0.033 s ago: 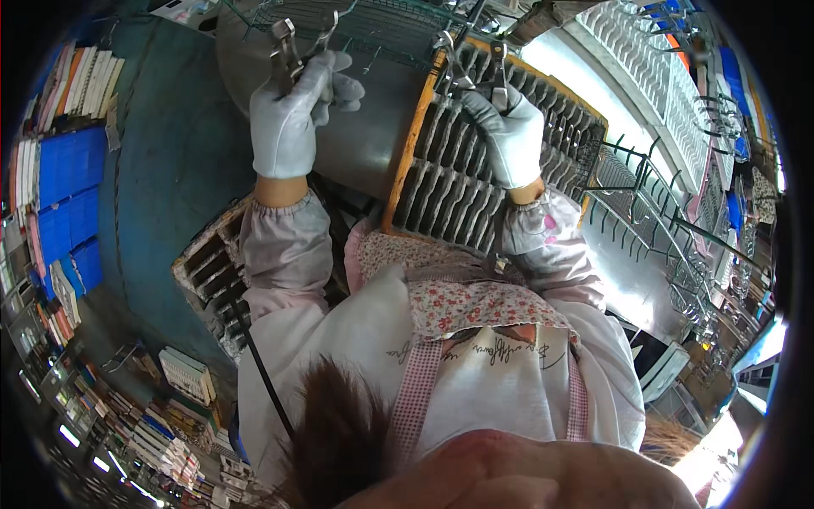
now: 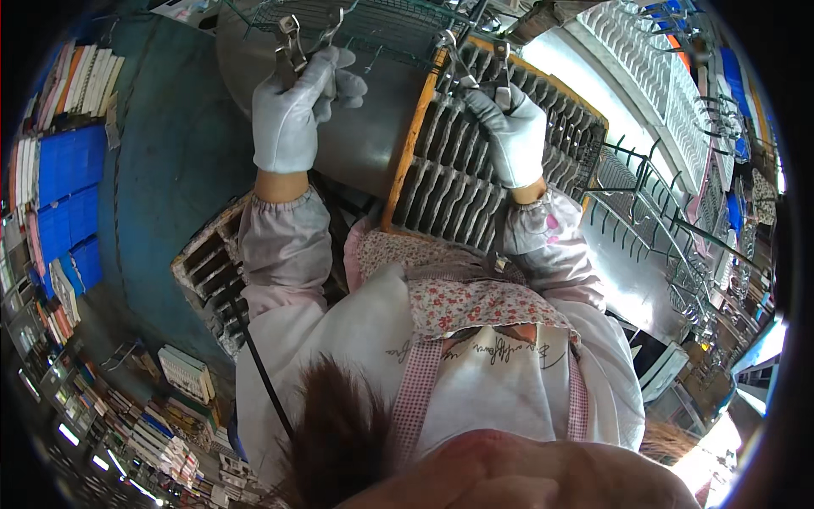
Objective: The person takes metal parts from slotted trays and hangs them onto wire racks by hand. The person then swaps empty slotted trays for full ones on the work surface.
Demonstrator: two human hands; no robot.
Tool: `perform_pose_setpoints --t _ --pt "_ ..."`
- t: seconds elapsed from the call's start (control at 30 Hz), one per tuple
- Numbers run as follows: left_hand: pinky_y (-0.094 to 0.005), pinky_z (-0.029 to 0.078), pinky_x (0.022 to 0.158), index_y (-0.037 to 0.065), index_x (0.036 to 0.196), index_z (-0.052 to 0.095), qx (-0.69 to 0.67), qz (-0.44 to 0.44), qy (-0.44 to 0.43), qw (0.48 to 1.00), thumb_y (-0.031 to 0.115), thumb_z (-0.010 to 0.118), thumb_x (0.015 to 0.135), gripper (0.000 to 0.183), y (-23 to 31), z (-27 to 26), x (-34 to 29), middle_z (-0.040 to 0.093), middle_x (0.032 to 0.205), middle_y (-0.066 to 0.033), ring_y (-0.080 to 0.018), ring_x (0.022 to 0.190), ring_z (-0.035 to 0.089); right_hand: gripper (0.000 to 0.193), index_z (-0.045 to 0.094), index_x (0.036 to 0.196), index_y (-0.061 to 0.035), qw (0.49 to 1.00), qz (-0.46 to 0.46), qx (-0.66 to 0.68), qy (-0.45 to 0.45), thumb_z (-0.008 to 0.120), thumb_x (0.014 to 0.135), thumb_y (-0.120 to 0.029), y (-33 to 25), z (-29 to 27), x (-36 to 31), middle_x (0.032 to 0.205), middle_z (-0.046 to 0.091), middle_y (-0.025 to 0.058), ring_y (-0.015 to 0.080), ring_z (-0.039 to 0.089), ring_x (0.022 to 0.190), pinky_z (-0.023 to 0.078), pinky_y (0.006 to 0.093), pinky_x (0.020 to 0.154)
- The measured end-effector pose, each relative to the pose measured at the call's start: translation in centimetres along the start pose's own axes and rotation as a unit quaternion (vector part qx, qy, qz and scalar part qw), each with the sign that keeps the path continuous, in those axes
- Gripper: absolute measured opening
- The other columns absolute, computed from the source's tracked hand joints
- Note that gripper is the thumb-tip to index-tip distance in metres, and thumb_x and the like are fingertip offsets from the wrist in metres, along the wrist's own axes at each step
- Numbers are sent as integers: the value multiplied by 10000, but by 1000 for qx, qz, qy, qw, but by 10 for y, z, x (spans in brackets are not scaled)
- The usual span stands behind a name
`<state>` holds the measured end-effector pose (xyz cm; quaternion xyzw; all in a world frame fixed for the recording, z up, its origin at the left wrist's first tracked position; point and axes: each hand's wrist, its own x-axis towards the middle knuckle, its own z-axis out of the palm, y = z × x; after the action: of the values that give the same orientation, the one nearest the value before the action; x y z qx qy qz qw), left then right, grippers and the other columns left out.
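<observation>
The left hand (image 2: pixel 292 119), in a white fabric glove, was raised above the edge of a grey metal table (image 2: pixel 365 140), its fingers curled round shiny, silvery metal pieces with rounded ends (image 2: pixel 290 42). One of these rose from the near side of the fist and another stood up beyond the fingers; whether they were joined inside the grip could not be told. The right hand (image 2: pixel 514 136), in a matching glove darkened at the fingertips, was closed round long, polished metal pieces (image 2: pixel 503 64) that pointed up and away from the person, one leaning left and one nearly upright. It was held in front of a large rectangular tray with an orange frame and rows of wavy grey dividers (image 2: pixel 411 140); whether it touched the tray could not be seen. Beyond both hands ran a green wire rack (image 2: pixel 373 27), and to the right of the tray stood a dark wire rack with projecting prongs (image 2: pixel 632 176). A smaller, worn slotted tray (image 2: pixel 188 273) sat near the left sleeve of pale grey cloth (image 2: pixel 287 246). Bright blue boxes (image 2: pixel 72 165) were stacked far off to the left.
</observation>
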<state>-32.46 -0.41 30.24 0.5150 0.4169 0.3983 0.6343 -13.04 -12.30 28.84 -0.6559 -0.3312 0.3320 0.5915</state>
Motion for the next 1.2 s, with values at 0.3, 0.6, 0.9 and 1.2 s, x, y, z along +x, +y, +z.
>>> perform_pose_setpoints --t 0.3,0.6,0.9,1.2 --pt "-185 376 490 -8 976 668 81 19 47 995 366 570 927 390 -25 0 19 714 878 -72 -73 729 654 178 678 987 0 997 49 59 -24 702 836 -91 4 -19 -7 859 691 26 33 554 664 438 178 596" --pt "-152 334 455 -15 1045 626 105 -40 -27 993 550 402 949 615 4 -36 24 688 761 -104 -116 626 638 114 633 806 -46 995 53 83 -17 712 835 -123 9 -44 -9 667 605 -15 45 506 557 369 186 506" --pt "-185 423 557 16 1165 589 60 -94 -106 988 530 342 973 602 -7 -42 60 668 1026 -119 -112 740 624 147 656 868 -59 992 69 103 -32 704 848 -197 22 -65 -8 641 620 -3 29 471 480 333 184 442" --pt "-271 441 800 91 1210 602 500 -17 -191 845 368 455 976 391 -7 -89 129 651 969 -41 -140 863 570 353 634 1097 -25 966 58 -203 -150 492 974 -323 6 -89 50 689 602 1 43 433 500 335 184 479"
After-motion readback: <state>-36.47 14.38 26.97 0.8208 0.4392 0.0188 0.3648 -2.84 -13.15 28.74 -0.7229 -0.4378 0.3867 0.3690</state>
